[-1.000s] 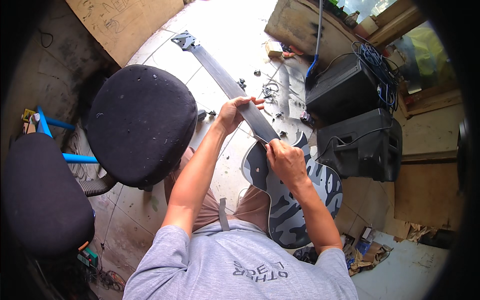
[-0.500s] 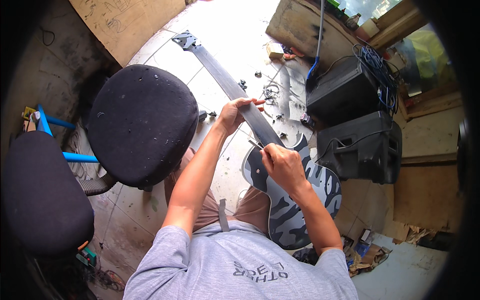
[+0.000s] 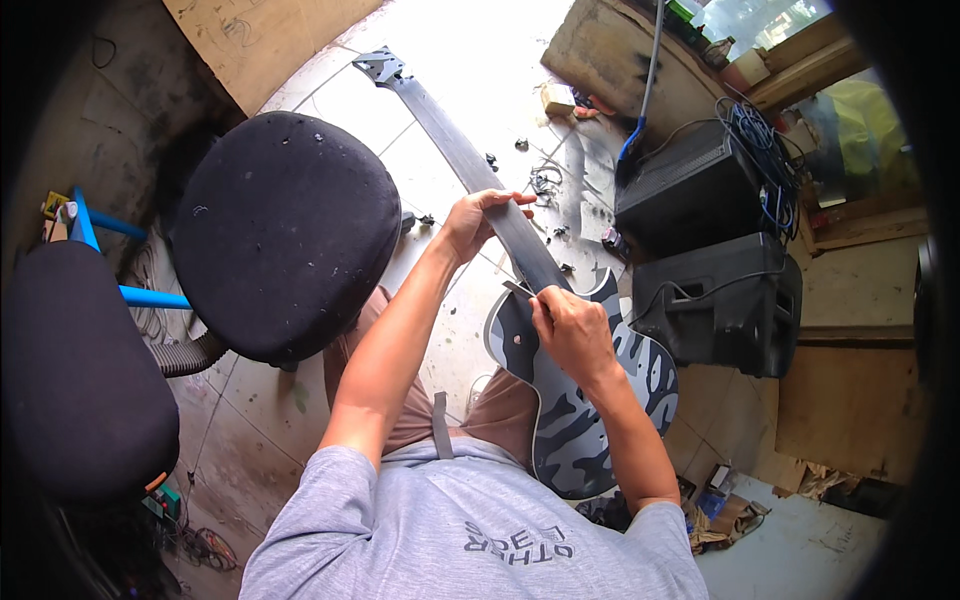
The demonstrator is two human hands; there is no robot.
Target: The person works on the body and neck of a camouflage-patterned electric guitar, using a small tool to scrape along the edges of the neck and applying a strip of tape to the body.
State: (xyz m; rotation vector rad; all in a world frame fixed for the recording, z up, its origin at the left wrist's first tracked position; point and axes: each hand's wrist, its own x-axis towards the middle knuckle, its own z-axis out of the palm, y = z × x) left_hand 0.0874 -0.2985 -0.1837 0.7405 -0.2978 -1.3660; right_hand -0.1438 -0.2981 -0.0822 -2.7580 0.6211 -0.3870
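An electric guitar body [image 3: 575,435] in grey and black camouflage rests across my lap. Its dark neck [image 3: 440,130] slants up and away to the left, ending in a camouflage headstock [image 3: 380,67]. My left hand [image 3: 475,222] is wrapped round the neck from beneath, partway along, with fingers showing past its far edge. Where neck meets body, my right hand [image 3: 574,330] pinches a thin, flat metal strip-like tool [image 3: 517,288]. The tool's end sticks out to the left beside the neck's edge; the rest is hidden in my fingers.
A black cushioned seat [image 3: 285,235] stands close on my left, with a second dark cushion [image 3: 90,375] beyond it. To the right are two black speaker boxes [image 3: 690,185] with coiled cables [image 3: 750,130]. Small dark bits [image 3: 522,145] lie scattered on the tiled floor.
My view has shifted slightly. Both hands keep their grips on the neck and the tool, and the tool's visible end sits at a slightly different angle.
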